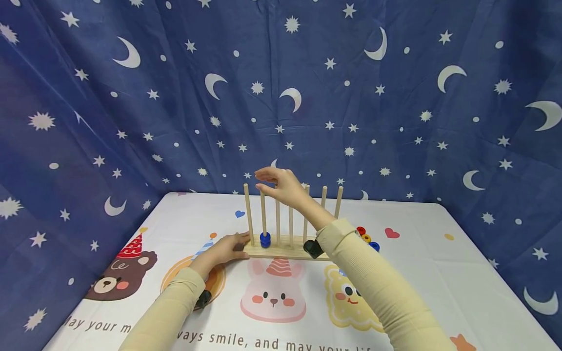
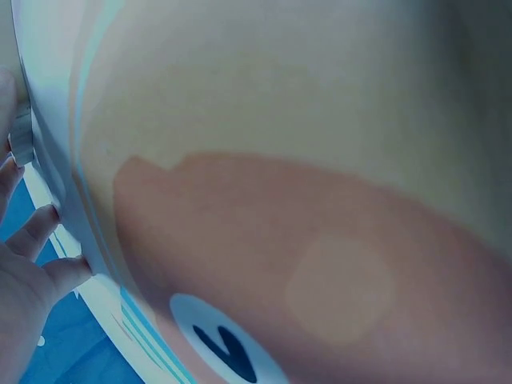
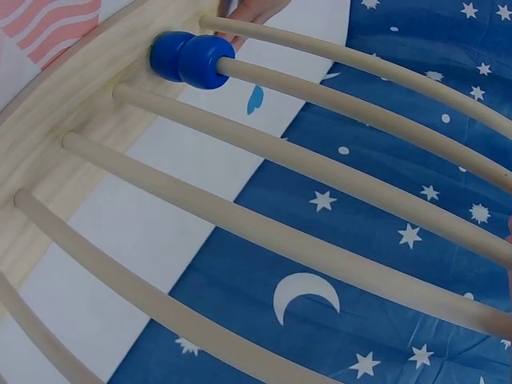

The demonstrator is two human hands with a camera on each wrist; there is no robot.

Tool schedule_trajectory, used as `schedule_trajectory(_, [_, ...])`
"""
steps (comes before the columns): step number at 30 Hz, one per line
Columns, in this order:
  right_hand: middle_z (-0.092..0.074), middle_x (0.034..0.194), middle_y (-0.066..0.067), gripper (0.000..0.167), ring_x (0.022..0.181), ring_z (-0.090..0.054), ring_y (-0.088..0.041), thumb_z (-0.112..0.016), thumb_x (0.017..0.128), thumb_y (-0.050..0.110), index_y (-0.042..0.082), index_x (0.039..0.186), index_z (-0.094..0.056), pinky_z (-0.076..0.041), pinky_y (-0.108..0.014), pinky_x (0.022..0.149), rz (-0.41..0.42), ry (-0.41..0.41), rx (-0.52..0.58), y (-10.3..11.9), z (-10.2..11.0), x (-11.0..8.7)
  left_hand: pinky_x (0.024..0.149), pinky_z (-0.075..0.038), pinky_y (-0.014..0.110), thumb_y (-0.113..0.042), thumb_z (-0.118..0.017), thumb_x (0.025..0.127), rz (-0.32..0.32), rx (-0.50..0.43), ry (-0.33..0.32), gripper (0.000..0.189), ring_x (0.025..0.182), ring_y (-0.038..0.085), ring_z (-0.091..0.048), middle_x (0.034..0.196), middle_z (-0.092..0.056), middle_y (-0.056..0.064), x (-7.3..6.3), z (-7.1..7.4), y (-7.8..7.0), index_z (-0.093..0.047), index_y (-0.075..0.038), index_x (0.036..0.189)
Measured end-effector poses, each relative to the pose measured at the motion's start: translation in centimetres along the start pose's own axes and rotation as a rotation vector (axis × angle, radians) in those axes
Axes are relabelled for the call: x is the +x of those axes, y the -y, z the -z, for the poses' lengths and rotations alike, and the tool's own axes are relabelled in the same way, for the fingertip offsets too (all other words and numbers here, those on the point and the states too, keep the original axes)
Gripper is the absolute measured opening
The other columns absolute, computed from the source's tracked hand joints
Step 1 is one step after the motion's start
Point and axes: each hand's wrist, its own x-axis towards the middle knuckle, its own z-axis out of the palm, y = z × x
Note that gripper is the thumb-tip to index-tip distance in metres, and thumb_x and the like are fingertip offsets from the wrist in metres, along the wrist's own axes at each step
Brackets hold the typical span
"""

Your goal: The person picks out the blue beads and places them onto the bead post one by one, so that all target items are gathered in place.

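Observation:
A wooden peg rack [image 1: 287,252] with a row of upright pegs stands on the table. Two blue beads [image 3: 192,60] are stacked at the foot of its second peg from the left. My left hand [image 1: 228,248] holds the left end of the rack's base, thumb on the near side and fingers on the far side. At the top of the second peg is my right hand [image 1: 283,185], its thumb and fingers apart, with no bead showing between them. In the left wrist view, fingertips of the left hand [image 2: 32,272] touch the tablecloth.
Right of the rack, partly behind the right sleeve, lie loose beads: a red bead [image 1: 361,230], a yellow bead [image 1: 366,238] and a blue bead [image 1: 374,246]. A printed white cloth [image 1: 412,287] covers the table. Behind it hangs a blue star-and-moon curtain [image 1: 395,112].

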Motion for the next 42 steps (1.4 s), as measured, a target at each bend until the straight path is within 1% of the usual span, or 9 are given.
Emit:
schedule_trajectory(3, [-0.064, 0.122, -0.016, 0.034, 0.114, -0.061, -0.026, -0.062, 0.091, 0.014, -0.001, 0.121, -0.059, -0.05, -0.028, 0.098, 0.011, -0.006, 0.012, -0.1, 0.0, -0.1, 0.11, -0.03, 0.055, -0.02, -0.069, 0.084, 0.001, 0.002, -0.004, 0.056, 0.13, 0.048, -0.039, 0.141, -0.045, 0.023, 0.0, 0.0, -0.1, -0.051, 0.008, 0.13])
schedule_trajectory(8, [-0.065, 0.12, -0.016, 0.035, 0.113, -0.062, -0.025, -0.065, 0.089, 0.015, 0.0, 0.12, -0.06, -0.051, -0.028, 0.097, 0.0, -0.007, 0.014, -0.1, 0.2, -0.2, 0.11, -0.03, 0.055, -0.021, -0.069, 0.085, -0.006, 0.007, -0.003, 0.057, 0.13, 0.047, -0.039, 0.141, -0.045, 0.023, 0.0, -0.1, -0.1, -0.051, 0.008, 0.13])
schedule_trajectory(13, [-0.065, 0.119, -0.017, 0.035, 0.111, -0.062, -0.026, -0.066, 0.088, 0.014, 0.0, 0.119, -0.061, -0.052, -0.031, 0.095, 0.002, 0.004, 0.031, 0.1, 0.5, -0.3, 0.11, -0.031, 0.055, -0.022, -0.069, 0.084, -0.004, 0.009, -0.01, 0.057, 0.13, 0.047, -0.04, 0.141, -0.045, 0.023, 0.0, -0.1, -0.1, -0.052, 0.008, 0.129])
schedule_trajectory(15, [-0.065, 0.118, -0.017, 0.034, 0.109, -0.063, -0.027, -0.066, 0.087, 0.012, 0.0, 0.119, -0.061, -0.052, -0.033, 0.095, 0.006, 0.018, 0.03, 0.1, 0.6, -0.2, 0.11, -0.031, 0.055, -0.021, -0.07, 0.084, -0.007, 0.007, -0.012, 0.057, 0.129, 0.047, -0.04, 0.14, -0.046, 0.023, 0.1, -0.2, 0.0, -0.052, 0.008, 0.129])
schedule_trajectory(19, [-0.065, 0.118, -0.017, 0.033, 0.108, -0.063, -0.026, -0.066, 0.088, 0.011, 0.0, 0.118, -0.061, -0.052, -0.034, 0.095, 0.022, 0.067, -0.009, 0.2, 0.9, -0.1, 0.11, -0.032, 0.055, -0.021, -0.069, 0.084, -0.004, 0.005, -0.011, 0.056, 0.129, 0.046, -0.041, 0.14, -0.046, 0.023, 0.1, -0.3, 0.1, -0.052, 0.008, 0.129])
schedule_trajectory(22, [-0.065, 0.118, -0.015, 0.032, 0.108, -0.063, -0.025, -0.066, 0.088, 0.011, 0.0, 0.118, -0.062, -0.052, -0.032, 0.095, 0.028, 0.097, -0.039, 0.3, 1.1, 0.1, 0.11, -0.031, 0.055, -0.022, -0.07, 0.084, 0.014, 0.008, -0.006, 0.057, 0.129, 0.045, -0.041, 0.141, -0.046, 0.022, 0.1, -0.2, 0.1, -0.052, 0.008, 0.13])
schedule_trajectory(26, [-0.065, 0.118, -0.014, 0.031, 0.109, -0.062, -0.025, -0.065, 0.088, 0.01, 0.0, 0.118, -0.062, -0.051, -0.034, 0.095, 0.027, 0.114, -0.05, 0.6, 1.6, 0.1, 0.11, -0.031, 0.055, -0.023, -0.07, 0.084, 0.042, 0.011, 0.001, 0.058, 0.13, 0.045, -0.04, 0.142, -0.045, 0.02, 0.1, -0.1, 0.1, -0.051, 0.007, 0.13])
schedule_trajectory(31, [-0.065, 0.119, -0.014, 0.031, 0.109, -0.061, -0.026, -0.064, 0.089, 0.009, 0.0, 0.118, -0.062, -0.051, -0.037, 0.095, 0.035, 0.094, -0.038, 1.2, 2.2, -0.3, 0.111, -0.03, 0.054, -0.024, -0.07, 0.084, 0.051, 0.013, -0.002, 0.059, 0.131, 0.044, -0.039, 0.143, -0.044, 0.02, 0.2, 0.1, 0.1, -0.051, 0.006, 0.131])
schedule_trajectory(42, [-0.065, 0.119, -0.014, 0.032, 0.11, -0.061, -0.026, -0.063, 0.09, 0.01, 0.0, 0.12, -0.061, -0.051, -0.034, 0.096, 0.103, 0.062, -0.018, 2.0, 2.2, -1.4, 0.11, -0.03, 0.055, -0.023, -0.07, 0.083, 0.043, 0.008, -0.003, 0.058, 0.131, 0.045, -0.039, 0.142, -0.045, 0.02, 0.2, -0.1, 0.0, -0.052, 0.007, 0.129])
